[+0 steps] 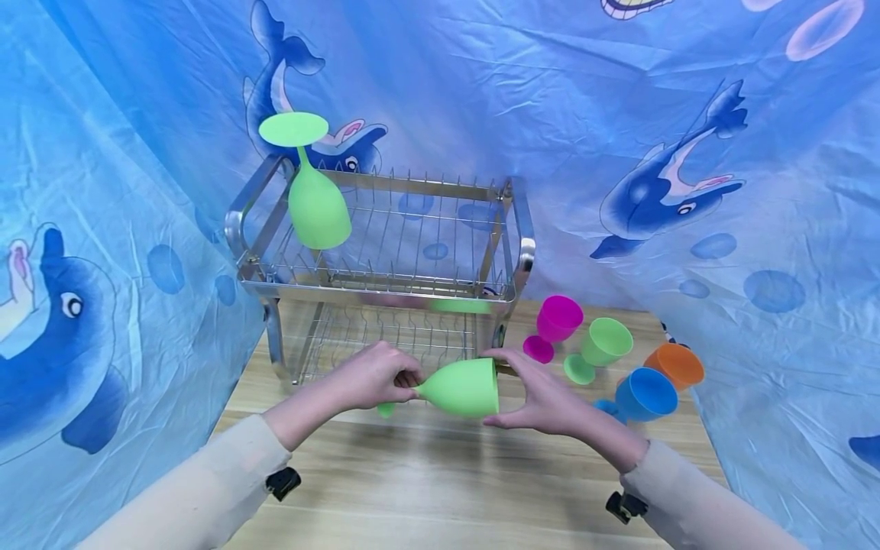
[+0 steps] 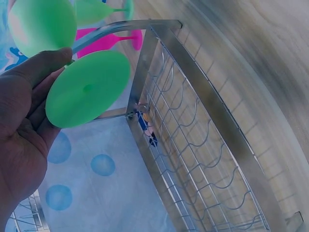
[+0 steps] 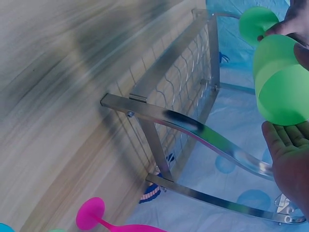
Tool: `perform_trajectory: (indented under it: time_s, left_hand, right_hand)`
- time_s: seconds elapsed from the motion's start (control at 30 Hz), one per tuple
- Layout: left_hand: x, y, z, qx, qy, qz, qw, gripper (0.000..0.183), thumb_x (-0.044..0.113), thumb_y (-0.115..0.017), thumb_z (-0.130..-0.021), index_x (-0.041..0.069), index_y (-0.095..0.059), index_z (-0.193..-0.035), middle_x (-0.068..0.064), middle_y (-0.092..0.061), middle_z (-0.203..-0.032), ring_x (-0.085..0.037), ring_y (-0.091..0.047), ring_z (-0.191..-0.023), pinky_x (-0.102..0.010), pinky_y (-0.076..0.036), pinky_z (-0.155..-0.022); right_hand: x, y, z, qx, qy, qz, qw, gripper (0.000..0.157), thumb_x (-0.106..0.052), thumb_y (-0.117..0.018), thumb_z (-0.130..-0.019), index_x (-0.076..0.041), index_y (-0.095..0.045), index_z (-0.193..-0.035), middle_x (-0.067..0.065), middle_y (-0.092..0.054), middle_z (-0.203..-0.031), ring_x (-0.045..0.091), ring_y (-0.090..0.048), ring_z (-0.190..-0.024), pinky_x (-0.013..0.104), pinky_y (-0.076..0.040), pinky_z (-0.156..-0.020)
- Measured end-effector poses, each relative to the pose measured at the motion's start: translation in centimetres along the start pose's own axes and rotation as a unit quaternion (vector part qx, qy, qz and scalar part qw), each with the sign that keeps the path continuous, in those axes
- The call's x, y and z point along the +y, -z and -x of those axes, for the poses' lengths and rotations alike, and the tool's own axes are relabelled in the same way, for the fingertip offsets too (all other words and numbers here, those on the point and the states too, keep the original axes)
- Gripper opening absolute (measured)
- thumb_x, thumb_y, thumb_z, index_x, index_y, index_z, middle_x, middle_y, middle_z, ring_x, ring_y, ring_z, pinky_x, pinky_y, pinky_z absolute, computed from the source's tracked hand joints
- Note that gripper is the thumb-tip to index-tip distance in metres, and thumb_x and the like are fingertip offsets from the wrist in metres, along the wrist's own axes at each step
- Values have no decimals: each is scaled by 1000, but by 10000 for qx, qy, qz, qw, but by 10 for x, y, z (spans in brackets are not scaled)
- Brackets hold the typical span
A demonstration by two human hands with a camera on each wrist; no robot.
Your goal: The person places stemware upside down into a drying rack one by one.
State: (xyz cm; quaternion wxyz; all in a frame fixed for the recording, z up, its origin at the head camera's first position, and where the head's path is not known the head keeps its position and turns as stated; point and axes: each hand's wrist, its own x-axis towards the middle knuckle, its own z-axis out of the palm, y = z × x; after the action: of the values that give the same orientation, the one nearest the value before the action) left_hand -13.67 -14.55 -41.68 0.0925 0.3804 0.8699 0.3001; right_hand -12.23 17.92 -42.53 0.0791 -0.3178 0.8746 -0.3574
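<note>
A light green plastic goblet (image 1: 459,388) is held on its side in front of the metal dish rack. My left hand (image 1: 381,376) pinches its stem, just by the round foot (image 2: 89,89). At the other end, my right hand (image 1: 539,393) spreads thumb and straight fingers around the mouth, with fingertips right at the rim. The right wrist view shows those fingers (image 3: 285,137) beside the goblet's open end. Another green goblet (image 1: 318,206) stands upside down on the rack's upper tier, at the left.
The two-tier dish rack (image 1: 385,294) stands on a wooden table (image 1: 426,489). To its right lie tipped goblets: magenta (image 1: 559,318), green (image 1: 606,341), orange (image 1: 675,365) and blue (image 1: 646,395). A blue dolphin-print curtain (image 1: 550,137) hangs behind and at both sides.
</note>
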Motion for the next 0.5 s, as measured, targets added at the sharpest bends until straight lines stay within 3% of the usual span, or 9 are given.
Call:
perform_trajectory:
  time_s: [0.13, 0.23, 0.37, 0.5]
  left_hand:
    - [1, 0, -1, -13, 51, -101, 9999, 12, 5, -87, -87, 13, -80, -94, 6, -77, -86, 0, -70, -76, -17, -60, -70]
    - [3, 2, 0, 94, 80, -226, 9997, 16, 9, -89, -86, 12, -81, -99, 2, -80, -93, -10, -75, -83, -23, -64, -75]
    - [8, 8, 4, 515, 104, -439, 9977, 31, 19, -93, -84, 11, -80, -112, -3, -81, -107, -21, -77, -96, -33, -66, -84]
    - [15, 15, 16, 1087, 204, -432, 9929, 45, 28, -94, -84, 12, -79, -123, -1, -79, -118, -19, -76, -105, -40, -65, -90]
  right_hand:
    - [4, -3, 0, 81, 76, -72, 9999, 93, -38, -98, -78, -12, -50, -153, 5, -62, -145, 31, -64, -131, 56, -57, -106]
    - [5, -5, 2, 166, 74, -75, 9998, 92, -36, -98, -78, -12, -51, -153, 6, -61, -145, 32, -64, -131, 55, -58, -106]
    - [7, -9, 4, 323, 2, -123, 9994, 93, -34, -99, -77, -8, -52, -152, 7, -62, -145, 33, -65, -131, 54, -58, -105]
    - [11, -16, 8, 587, 64, -292, 9978, 92, -29, -100, -75, -5, -53, -150, 7, -64, -143, 33, -65, -130, 48, -59, -105]
